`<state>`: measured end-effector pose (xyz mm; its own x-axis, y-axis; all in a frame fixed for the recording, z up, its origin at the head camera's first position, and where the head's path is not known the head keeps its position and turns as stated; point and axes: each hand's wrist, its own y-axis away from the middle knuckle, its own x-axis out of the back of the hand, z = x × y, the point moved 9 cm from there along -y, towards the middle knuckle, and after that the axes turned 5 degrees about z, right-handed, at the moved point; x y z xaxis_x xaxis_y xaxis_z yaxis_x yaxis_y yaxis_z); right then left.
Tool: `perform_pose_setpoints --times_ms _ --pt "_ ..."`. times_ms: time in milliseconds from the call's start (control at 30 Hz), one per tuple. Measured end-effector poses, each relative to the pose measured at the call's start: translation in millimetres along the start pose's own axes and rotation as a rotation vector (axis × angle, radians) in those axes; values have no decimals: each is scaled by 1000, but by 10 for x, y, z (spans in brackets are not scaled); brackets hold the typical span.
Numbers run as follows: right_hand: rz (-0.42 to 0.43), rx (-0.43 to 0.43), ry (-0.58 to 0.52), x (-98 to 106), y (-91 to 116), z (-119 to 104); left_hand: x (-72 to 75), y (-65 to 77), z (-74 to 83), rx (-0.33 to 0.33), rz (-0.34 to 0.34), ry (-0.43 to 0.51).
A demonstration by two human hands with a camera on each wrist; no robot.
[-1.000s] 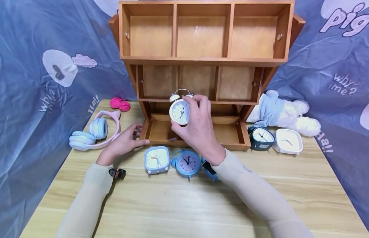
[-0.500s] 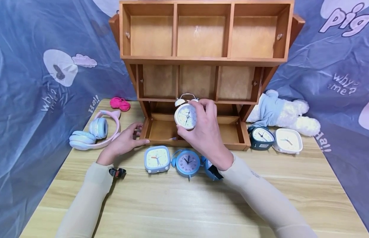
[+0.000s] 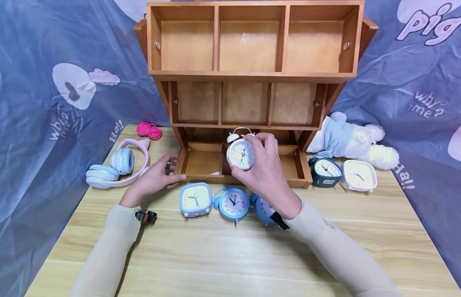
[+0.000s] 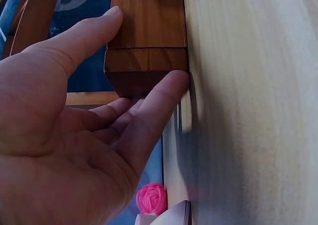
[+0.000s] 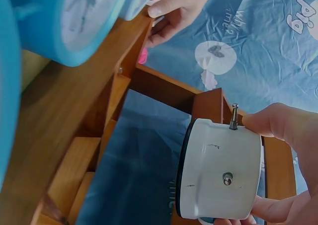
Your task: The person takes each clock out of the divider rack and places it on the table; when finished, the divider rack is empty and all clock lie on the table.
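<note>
My right hand (image 3: 266, 171) pinches a white twin-bell alarm clock (image 3: 240, 154) by its side, thumb below and fingers above. The clock is raised in front of the lowest tier of a wooden shelf (image 3: 252, 76), its dial facing me. In the right wrist view the clock's white back (image 5: 218, 170) and metal stubs show. My left hand (image 3: 157, 176) holds the left front corner of the bottom tray. Up close in the left wrist view, its thumb lies along the wooden corner (image 4: 146, 60) and a finger touches the lower edge.
Before the shelf stand a square blue clock (image 3: 195, 199), a round blue alarm clock (image 3: 234, 204) and another blue clock (image 3: 263, 210), partly covered by the right wrist. At left are headphones (image 3: 120, 163) and pink yarn (image 3: 149, 130); at right, a dark clock (image 3: 326, 171), white clock (image 3: 359, 175) and plush toy (image 3: 358, 138).
My right hand has moved right and down, toward me, with the white alarm clock, uncovering more of the third blue clock. The left hand stays at the shelf corner.
</note>
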<state>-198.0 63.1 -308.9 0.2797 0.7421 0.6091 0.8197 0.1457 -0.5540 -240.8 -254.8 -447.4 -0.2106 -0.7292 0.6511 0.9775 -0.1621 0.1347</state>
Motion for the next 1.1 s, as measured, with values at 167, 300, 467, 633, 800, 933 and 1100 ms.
perform_pose_setpoints --times_ms 167,300,467,633,800,933,1100 --pt "-15 14 23 13 99 19 -4 11 -5 -5 3 -3" --pt "-29 3 31 27 165 56 -10 19 -11 -5 4 -3" --pt "-93 -87 32 25 248 202 -21 24 -18 0 -7 -7" --pt "-161 -173 18 24 333 311 -11 18 -21 0 -1 -6" --pt "-185 -238 21 83 428 417 -13 19 -17 -3 -3 -5" --pt "-186 -271 36 161 497 506 -9 21 -13 -1 -2 -5" --pt "-174 -290 46 263 573 599 0 11 0 -7 0 2"
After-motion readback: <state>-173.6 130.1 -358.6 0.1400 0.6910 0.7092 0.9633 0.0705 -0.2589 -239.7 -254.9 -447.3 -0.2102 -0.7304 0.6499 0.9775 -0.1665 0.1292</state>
